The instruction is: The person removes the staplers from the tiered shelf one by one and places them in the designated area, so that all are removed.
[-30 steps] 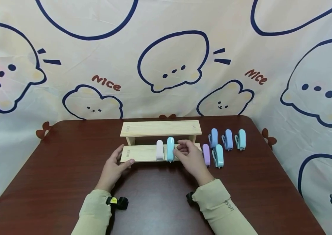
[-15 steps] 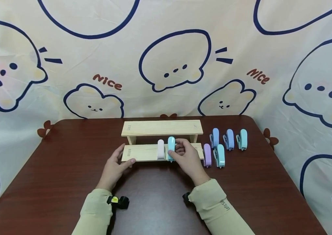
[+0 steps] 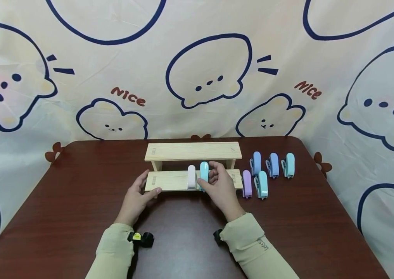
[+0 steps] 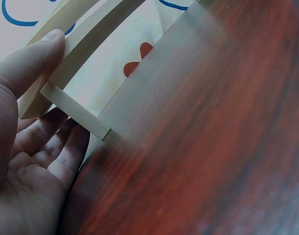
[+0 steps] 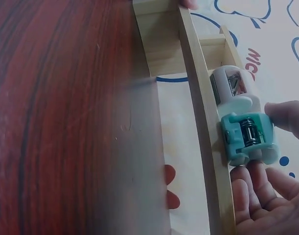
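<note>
Two small staplers stand side by side on the front wooden shelf (image 3: 169, 180): a white stapler (image 3: 191, 177) on the left and a turquoise stapler (image 3: 204, 174) to its right. My right hand (image 3: 223, 190) pinches the turquoise one, thumb at its near left side and fingers on its right. The right wrist view shows the turquoise stapler's front end (image 5: 249, 137) between thumb and fingers, close to the white one (image 5: 235, 90). My left hand (image 3: 135, 199) grips the shelf's left end. In the left wrist view its thumb (image 4: 39, 58) lies over the board, with fingers underneath.
Behind stands a second, higher wooden shelf (image 3: 193, 151). To the right on the brown table (image 3: 61, 217) are a purple stapler (image 3: 247, 184), a near teal stapler (image 3: 261, 185), two blue staplers (image 3: 256, 163) and a far teal stapler (image 3: 288, 165). A patterned cloth (image 3: 197, 77) hangs around the table.
My right hand has shifted left, its thumb going from the turquoise stapler's right side across to its near left. The left hand keeps its hold on the shelf. The head view drifted slightly.
</note>
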`<move>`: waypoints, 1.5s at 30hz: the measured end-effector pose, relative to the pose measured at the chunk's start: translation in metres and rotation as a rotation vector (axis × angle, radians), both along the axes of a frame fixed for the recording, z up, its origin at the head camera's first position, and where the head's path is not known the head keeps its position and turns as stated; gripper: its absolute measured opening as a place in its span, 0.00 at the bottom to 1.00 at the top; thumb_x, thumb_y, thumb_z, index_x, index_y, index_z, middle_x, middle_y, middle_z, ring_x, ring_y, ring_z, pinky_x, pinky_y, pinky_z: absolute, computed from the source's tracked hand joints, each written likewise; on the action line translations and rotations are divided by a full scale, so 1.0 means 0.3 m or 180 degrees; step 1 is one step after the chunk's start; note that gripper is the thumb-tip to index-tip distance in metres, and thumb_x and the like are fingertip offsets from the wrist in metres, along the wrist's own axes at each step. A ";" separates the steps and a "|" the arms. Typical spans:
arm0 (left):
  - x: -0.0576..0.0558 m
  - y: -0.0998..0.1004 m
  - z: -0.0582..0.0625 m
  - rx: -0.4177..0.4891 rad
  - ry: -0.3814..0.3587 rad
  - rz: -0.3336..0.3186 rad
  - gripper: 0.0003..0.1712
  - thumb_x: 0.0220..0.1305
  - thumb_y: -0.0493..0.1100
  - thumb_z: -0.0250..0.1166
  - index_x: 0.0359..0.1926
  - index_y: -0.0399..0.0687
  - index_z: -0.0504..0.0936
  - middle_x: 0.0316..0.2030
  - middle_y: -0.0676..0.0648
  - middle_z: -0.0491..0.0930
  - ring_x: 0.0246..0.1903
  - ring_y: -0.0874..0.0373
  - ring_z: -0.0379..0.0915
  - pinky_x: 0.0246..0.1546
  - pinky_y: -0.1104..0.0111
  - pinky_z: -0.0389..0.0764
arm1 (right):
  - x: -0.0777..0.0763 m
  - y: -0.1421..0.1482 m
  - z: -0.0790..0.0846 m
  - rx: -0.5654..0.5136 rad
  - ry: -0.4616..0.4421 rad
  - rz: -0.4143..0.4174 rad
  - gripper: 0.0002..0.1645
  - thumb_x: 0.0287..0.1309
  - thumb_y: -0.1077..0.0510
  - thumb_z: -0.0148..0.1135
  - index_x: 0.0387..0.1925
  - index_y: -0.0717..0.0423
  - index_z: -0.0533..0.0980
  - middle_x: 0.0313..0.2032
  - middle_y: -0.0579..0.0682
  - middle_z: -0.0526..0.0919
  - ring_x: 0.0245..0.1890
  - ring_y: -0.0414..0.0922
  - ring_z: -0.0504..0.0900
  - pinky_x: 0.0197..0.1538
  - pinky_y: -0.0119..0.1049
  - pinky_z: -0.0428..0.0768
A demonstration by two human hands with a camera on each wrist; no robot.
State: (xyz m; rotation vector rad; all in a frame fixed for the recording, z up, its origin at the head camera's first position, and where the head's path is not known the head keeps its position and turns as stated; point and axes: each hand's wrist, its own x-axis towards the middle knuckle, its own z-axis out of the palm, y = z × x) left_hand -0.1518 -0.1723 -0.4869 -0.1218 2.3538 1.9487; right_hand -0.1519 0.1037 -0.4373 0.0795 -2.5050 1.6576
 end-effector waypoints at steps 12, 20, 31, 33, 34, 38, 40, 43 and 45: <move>0.001 0.003 0.012 0.0000 -0.0023 -0.0016 0.55 0.60 0.41 0.75 0.80 0.51 0.51 0.70 0.40 0.67 0.41 0.56 0.78 0.37 0.67 0.83 | 0.009 0.001 -0.012 -0.0014 0.0185 -0.0128 0.25 0.52 0.58 0.76 0.52 0.58 0.80 0.36 0.49 0.78 0.34 0.43 0.77 0.39 0.32 0.80; 0.000 0.004 0.012 -0.0007 -0.0018 -0.0011 0.55 0.60 0.41 0.75 0.80 0.52 0.51 0.70 0.41 0.67 0.42 0.56 0.78 0.38 0.68 0.83 | 0.009 0.005 -0.017 -0.0004 0.0274 -0.0078 0.24 0.53 0.59 0.76 0.52 0.58 0.80 0.38 0.50 0.81 0.36 0.43 0.79 0.39 0.32 0.80; 0.002 0.001 0.006 -0.0038 -0.0003 0.0000 0.55 0.59 0.42 0.76 0.79 0.50 0.53 0.69 0.41 0.68 0.41 0.55 0.78 0.37 0.67 0.83 | 0.012 0.006 -0.021 -0.0084 0.0278 -0.0021 0.24 0.53 0.61 0.75 0.53 0.57 0.79 0.38 0.50 0.81 0.35 0.43 0.78 0.39 0.33 0.80; 0.000 0.001 0.003 -0.0041 -0.0004 0.0004 0.54 0.59 0.42 0.76 0.79 0.51 0.53 0.69 0.41 0.68 0.41 0.55 0.78 0.37 0.67 0.83 | 0.013 0.007 -0.020 -0.0110 0.0279 -0.0021 0.24 0.53 0.61 0.75 0.53 0.57 0.79 0.38 0.50 0.81 0.36 0.44 0.78 0.39 0.32 0.80; 0.000 0.000 0.002 -0.0042 0.0000 0.0003 0.54 0.59 0.42 0.76 0.79 0.51 0.53 0.69 0.41 0.68 0.41 0.55 0.78 0.37 0.68 0.83 | 0.013 0.009 -0.020 -0.0128 0.0275 -0.0024 0.24 0.53 0.61 0.75 0.53 0.57 0.79 0.38 0.50 0.81 0.36 0.44 0.78 0.39 0.32 0.80; -0.001 0.001 -0.002 -0.0028 0.0011 0.0001 0.54 0.59 0.42 0.76 0.79 0.51 0.53 0.69 0.41 0.68 0.42 0.55 0.78 0.37 0.68 0.83 | 0.012 0.015 -0.022 -0.0220 0.0251 -0.0046 0.24 0.53 0.61 0.75 0.53 0.58 0.79 0.38 0.51 0.81 0.36 0.44 0.78 0.39 0.31 0.79; -0.002 0.001 -0.002 -0.0022 0.0013 -0.0003 0.54 0.59 0.42 0.76 0.79 0.51 0.53 0.69 0.41 0.68 0.42 0.55 0.78 0.37 0.68 0.83 | 0.012 0.020 -0.022 -0.0256 0.0232 -0.0062 0.24 0.53 0.61 0.75 0.53 0.57 0.79 0.38 0.51 0.81 0.37 0.44 0.78 0.39 0.30 0.79; -0.002 0.001 -0.002 -0.0018 0.0005 -0.0007 0.55 0.59 0.43 0.76 0.79 0.51 0.53 0.70 0.42 0.68 0.43 0.54 0.78 0.38 0.67 0.84 | 0.012 0.028 -0.019 -0.0286 0.0212 -0.0073 0.24 0.53 0.60 0.75 0.53 0.56 0.79 0.38 0.50 0.81 0.37 0.44 0.78 0.39 0.31 0.79; -0.002 0.000 -0.003 -0.0025 0.0008 -0.0011 0.55 0.59 0.43 0.76 0.79 0.51 0.53 0.70 0.42 0.68 0.43 0.54 0.78 0.38 0.67 0.84 | 0.011 0.034 -0.016 -0.0289 0.0194 -0.0089 0.24 0.54 0.60 0.75 0.53 0.56 0.79 0.38 0.50 0.81 0.37 0.45 0.78 0.40 0.31 0.79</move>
